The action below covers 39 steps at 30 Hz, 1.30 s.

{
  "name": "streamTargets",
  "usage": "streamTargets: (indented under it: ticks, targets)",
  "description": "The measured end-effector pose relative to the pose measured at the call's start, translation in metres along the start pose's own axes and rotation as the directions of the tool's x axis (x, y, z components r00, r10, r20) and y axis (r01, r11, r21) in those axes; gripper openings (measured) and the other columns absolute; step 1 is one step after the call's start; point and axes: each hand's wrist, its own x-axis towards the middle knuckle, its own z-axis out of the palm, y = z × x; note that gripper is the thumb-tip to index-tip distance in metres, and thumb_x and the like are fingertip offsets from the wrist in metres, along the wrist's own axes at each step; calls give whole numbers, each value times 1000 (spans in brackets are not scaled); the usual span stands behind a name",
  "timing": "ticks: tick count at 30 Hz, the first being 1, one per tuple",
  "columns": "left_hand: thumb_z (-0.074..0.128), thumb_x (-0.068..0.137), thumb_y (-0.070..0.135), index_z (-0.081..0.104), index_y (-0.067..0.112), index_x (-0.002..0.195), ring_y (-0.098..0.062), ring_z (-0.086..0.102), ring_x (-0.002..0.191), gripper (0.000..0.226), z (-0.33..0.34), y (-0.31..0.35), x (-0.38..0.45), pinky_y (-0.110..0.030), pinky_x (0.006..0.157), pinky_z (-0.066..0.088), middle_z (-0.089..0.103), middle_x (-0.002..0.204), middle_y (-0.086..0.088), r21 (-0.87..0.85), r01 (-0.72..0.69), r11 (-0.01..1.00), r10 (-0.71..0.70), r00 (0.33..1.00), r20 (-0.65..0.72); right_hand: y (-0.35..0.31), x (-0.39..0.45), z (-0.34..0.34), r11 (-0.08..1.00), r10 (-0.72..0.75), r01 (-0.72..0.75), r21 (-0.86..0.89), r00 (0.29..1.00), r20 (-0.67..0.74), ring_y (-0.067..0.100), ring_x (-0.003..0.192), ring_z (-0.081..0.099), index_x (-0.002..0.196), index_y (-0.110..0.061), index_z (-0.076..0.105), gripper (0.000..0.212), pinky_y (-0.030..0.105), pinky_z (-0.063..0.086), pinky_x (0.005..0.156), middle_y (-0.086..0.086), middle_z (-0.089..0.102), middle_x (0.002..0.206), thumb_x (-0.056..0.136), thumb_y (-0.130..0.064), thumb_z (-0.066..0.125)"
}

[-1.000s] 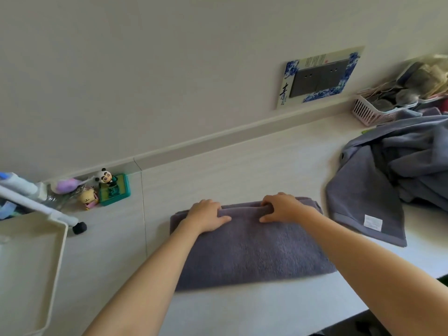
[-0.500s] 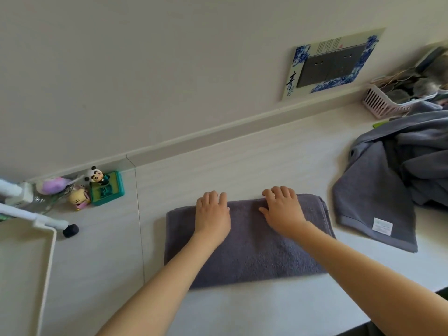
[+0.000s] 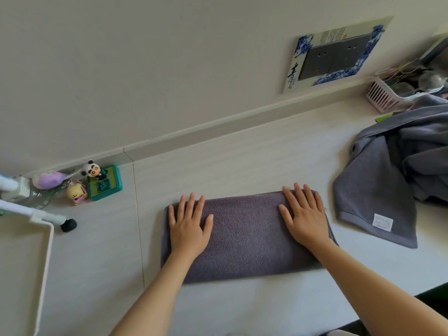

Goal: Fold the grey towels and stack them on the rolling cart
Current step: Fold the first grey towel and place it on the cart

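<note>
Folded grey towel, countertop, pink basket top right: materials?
Folded grey towel: looks like terry cloth, matte, with a fuzzy looped nap on its surface. Countertop: probably laminate, smooth and pale with a faint printed horizontal grain and a thin seam line. Pink basket: seemingly moulded plastic, slightly glossy, with evenly slotted walls.

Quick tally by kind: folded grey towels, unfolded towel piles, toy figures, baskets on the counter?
Folded grey towel: 1
Unfolded towel pile: 1
Toy figures, panda figure and yellow figure: 2
Pink basket: 1
Total: 5
</note>
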Motion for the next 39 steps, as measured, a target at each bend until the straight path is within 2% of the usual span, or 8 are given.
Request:
streamTargets:
  ticks: [4,8,14,20,24,28,33,39]
  targets:
    - [30,93,50,37,25,145,-23,14,146,58,-11,-6,0,-49,115,2,23,156,-6,-106,105,989,-108,994,-30,-9,-4,-7,998,13,-12,68,1000,-10,22,146,2,150,-27,21,71,35,-10,116,3,13,158,87,-56,4]
    - [56,91,35,35,13,144,-36,38,127,61,-26,-19,-21,-46,101,36,39,140,-19,-309,401,862,-432,901,-33,-46,-30,-13,924,-80,104,369,993,-81,6,142,-5,149,-21,18,64,20,-11,114,-8,5,153,92,-49,14]
    - [70,81,43,45,-3,120,-38,56,109,66,-31,-18,-35,-38,83,45,58,119,-20,-541,607,582,-600,769,218,-123,-71,-15,427,-52,-120,896,986,157,-7,139,11,147,-32,20,48,17,9,115,-22,15,152,102,-27,34]
    - [70,78,46,63,9,105,-29,64,98,47,-46,-24,-34,-37,87,52,68,106,-9,-636,550,541,-478,824,305,-146,-78,-18,148,103,-250,957,966,237,-4,136,23,148,-27,26,45,17,16,112,-18,27,150,103,-27,31]
    - [69,83,39,58,12,100,-24,66,92,33,-67,-16,-46,-41,87,54,68,106,-9,-791,467,396,-354,872,338,-145,-82,-8,160,148,-270,949,957,248,-1,136,27,147,-24,29,45,12,17,106,-13,31,151,103,-27,32]
    - [70,83,37,41,8,124,-24,58,108,59,-96,16,-55,-37,90,48,55,119,-2,-816,316,485,-272,941,202,-142,-81,-6,187,145,-258,948,962,233,1,135,28,148,-26,28,46,15,17,104,-13,32,150,103,-33,29]
    - [66,86,31,32,12,115,-21,54,104,48,-121,69,-62,-26,81,38,48,110,1,-811,191,553,-173,978,112,-126,-80,-13,116,124,-294,949,952,280,8,133,38,142,-34,38,55,36,23,116,-10,41,145,94,-60,29]
    - [63,88,30,25,15,105,-22,50,94,45,-136,108,-55,-27,77,35,48,107,0,-762,144,632,-95,990,108,-51,-95,-46,169,592,-306,937,791,152,20,123,48,128,-18,55,44,40,33,109,7,56,130,102,-36,24]
